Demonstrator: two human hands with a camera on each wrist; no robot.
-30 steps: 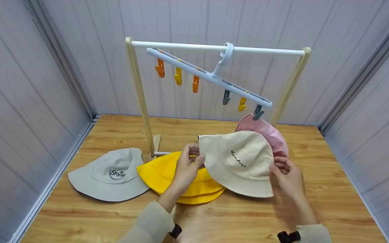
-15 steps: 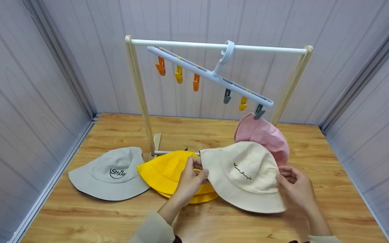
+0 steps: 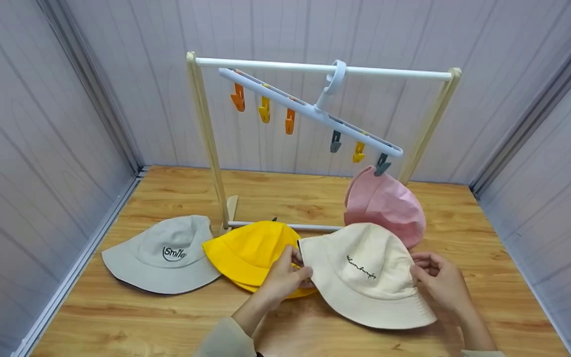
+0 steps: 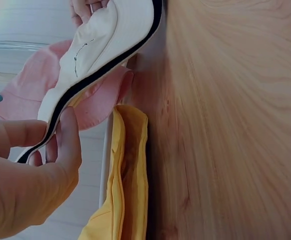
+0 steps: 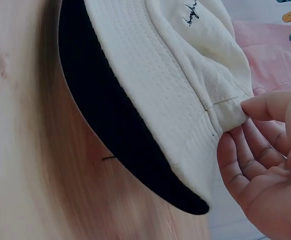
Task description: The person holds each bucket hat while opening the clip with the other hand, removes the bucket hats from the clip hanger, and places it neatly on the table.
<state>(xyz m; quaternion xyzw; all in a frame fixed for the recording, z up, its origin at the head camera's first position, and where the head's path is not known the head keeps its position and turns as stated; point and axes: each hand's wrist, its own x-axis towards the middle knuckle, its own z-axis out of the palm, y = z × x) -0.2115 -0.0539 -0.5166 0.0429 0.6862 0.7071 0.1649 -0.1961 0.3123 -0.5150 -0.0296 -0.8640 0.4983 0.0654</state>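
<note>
Between both hands is a cream bucket hat with dark script on its crown and a black underside that shows in the wrist views. My left hand pinches its brim at the left, thumb in front and fingers behind. At the crown's right side, my right hand pinches the fabric between thumb and fingers. Behind the cream hat a pink hat hangs from a grey clip at the hanger's right end. A yellow hat lies beside my left hand, partly covered by it.
A tilted pale-blue clip hanger hooks over the white bar of a wooden-post rack. Orange, yellow and grey clips hang along it. A grey hat marked "Smile" lies at the left of the wooden table. Walls enclose the back and sides.
Both hands have brought the cream hat down and slightly right, toward the table's front. More of the pink hat and the rack's lower bar shows now.
</note>
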